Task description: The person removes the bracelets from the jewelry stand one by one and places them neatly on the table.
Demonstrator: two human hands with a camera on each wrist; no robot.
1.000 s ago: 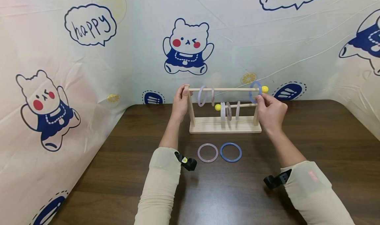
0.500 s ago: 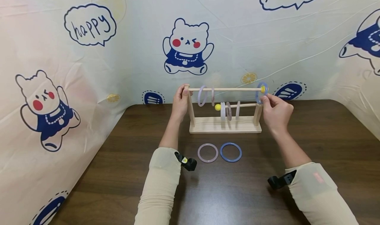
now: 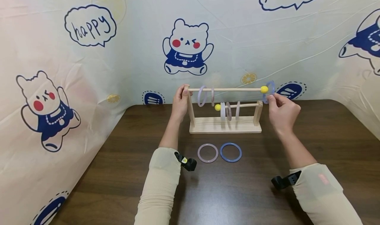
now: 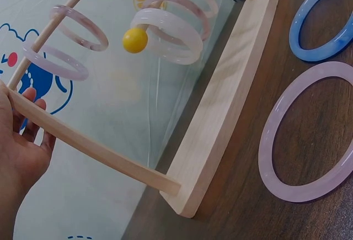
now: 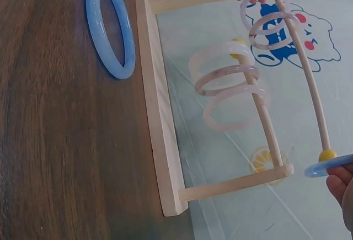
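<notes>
A wooden bangle stand (image 3: 205,127) rests on the table, with two rods ending in yellow balls. My left hand (image 3: 179,103) holds the top of its left post, fingers behind the wood. My right hand (image 3: 284,113) pinches a light blue bangle (image 5: 317,170) between thumb and fingers, right at the yellow ball (image 3: 264,89) on the upper rod's free end. On that rod hang a lilac bangle (image 4: 77,74) and a mottled pinkish bangle (image 4: 99,43). The lower rod carries a thick white bangle (image 4: 185,55), a mauve bangle (image 3: 228,111) and a pale pink bangle (image 3: 237,111).
In front of the stand, a lilac bangle (image 3: 199,156) and a blue bangle (image 3: 221,156) lie flat side by side on the dark wooden table (image 3: 225,192). Behind rises a printed cloth backdrop (image 3: 133,47). Each wrist wears a black camera.
My right hand has drawn the light blue bangle rightward along the upper rod, over the yellow ball to its outer side. The left hand and the stand have stayed put.
</notes>
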